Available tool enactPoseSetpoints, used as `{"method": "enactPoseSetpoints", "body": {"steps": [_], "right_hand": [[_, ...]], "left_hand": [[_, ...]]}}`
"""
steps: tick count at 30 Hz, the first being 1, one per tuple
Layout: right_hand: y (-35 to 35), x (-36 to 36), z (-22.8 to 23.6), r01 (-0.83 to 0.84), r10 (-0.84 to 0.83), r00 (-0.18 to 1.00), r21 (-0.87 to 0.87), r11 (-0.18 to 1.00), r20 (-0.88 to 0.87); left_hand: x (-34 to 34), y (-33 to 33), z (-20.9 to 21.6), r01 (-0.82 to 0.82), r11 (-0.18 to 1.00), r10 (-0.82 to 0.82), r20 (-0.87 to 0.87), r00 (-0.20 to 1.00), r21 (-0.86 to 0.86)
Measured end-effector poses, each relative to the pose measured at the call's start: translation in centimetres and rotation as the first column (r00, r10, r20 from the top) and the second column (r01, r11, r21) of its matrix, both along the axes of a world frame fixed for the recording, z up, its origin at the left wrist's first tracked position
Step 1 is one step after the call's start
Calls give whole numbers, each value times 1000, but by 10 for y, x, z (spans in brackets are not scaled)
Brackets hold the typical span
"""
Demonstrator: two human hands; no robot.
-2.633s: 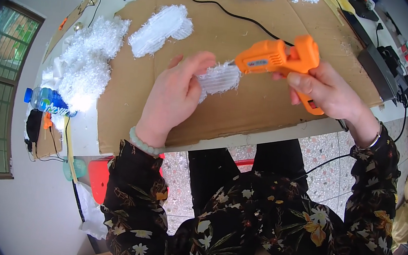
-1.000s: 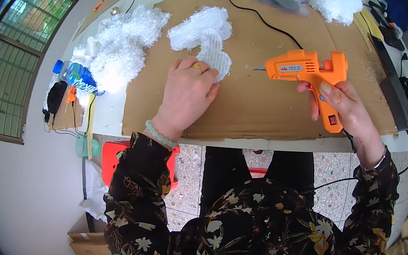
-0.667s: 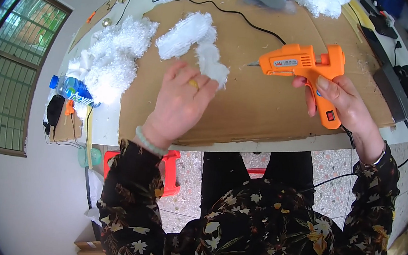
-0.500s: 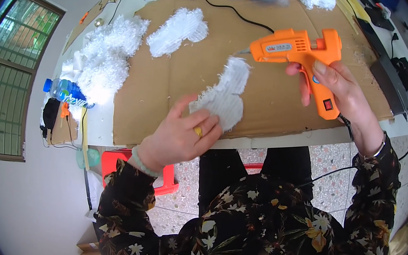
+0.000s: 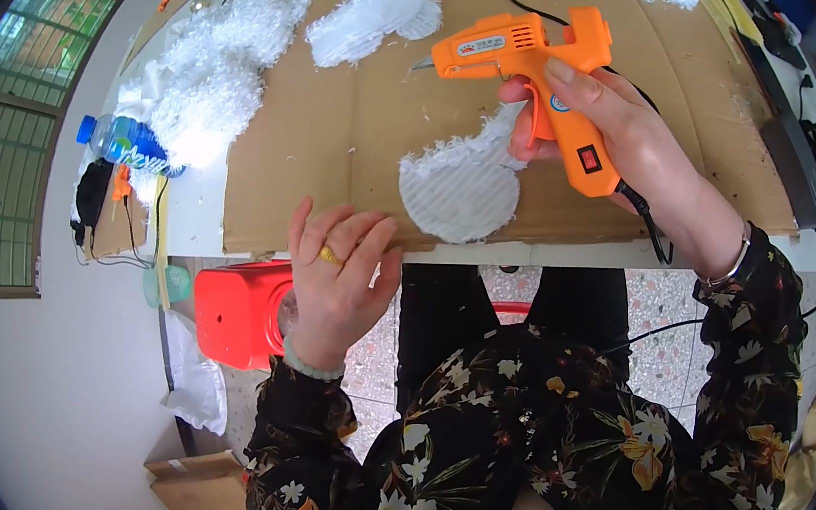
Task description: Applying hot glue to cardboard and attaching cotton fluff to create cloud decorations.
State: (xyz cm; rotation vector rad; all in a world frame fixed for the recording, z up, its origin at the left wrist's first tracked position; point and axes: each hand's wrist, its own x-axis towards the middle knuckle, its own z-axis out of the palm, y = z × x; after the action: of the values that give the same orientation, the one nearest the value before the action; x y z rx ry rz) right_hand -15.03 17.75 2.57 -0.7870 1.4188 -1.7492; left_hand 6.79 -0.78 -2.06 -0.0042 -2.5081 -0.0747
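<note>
A person's right hand [image 5: 615, 117] gripped an orange glue gun [image 5: 512, 50] above a cardboard sheet [image 5: 322, 129], fingers wrapped around the handle and thumb high on its back, the nozzle pointing left. The left hand [image 5: 340, 278], a gold ring [image 5: 329, 255] on one finger, was loosely spread at the sheet's near edge, holding nothing that could be seen; whether its fingertips touched the edge could not be told. Just to its right, a fluffy white piece [image 5: 460, 198] lay ribbed side up on the sheet, its narrow upper end partly hidden by the right hand. A second white piece [image 5: 369, 24] lay farther back, near a shaggy white heap [image 5: 213, 67]. Beside the heap was a blue-capped bottle [image 5: 131, 143], its contents unclear. Below the table [image 5: 197, 211], a green container [image 5: 170, 285] and a cardboard box [image 5: 200, 488] showed at left, their insides not discernible.
</note>
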Motion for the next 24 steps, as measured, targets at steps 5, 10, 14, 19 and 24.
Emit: {"method": "enactPoseSetpoints", "body": {"steps": [5, 10, 14, 19, 24], "right_hand": [[-17, -5, -4, -20, 18, 998, 48, 999, 59], [-32, -3, 1, 3, -8, 998, 88, 996, 59], [-40, -16, -7, 39, -39, 996, 10, 999, 85], [-31, -33, -10, -26, 32, 994, -59, 998, 108], [-23, -30, -10, -68, 75, 986, -52, 996, 150]], "left_hand": [[-16, 5, 6, 44, 998, -43, -11, 999, 49], [-37, -15, 16, 91, 995, -88, 55, 995, -49], [-43, -27, 22, 53, 993, -44, 85, 995, -108], [-31, -1, 37, 115, 992, -120, 124, 985, 49], [-47, 10, 25, 197, 979, -204, 156, 967, 58]]}}
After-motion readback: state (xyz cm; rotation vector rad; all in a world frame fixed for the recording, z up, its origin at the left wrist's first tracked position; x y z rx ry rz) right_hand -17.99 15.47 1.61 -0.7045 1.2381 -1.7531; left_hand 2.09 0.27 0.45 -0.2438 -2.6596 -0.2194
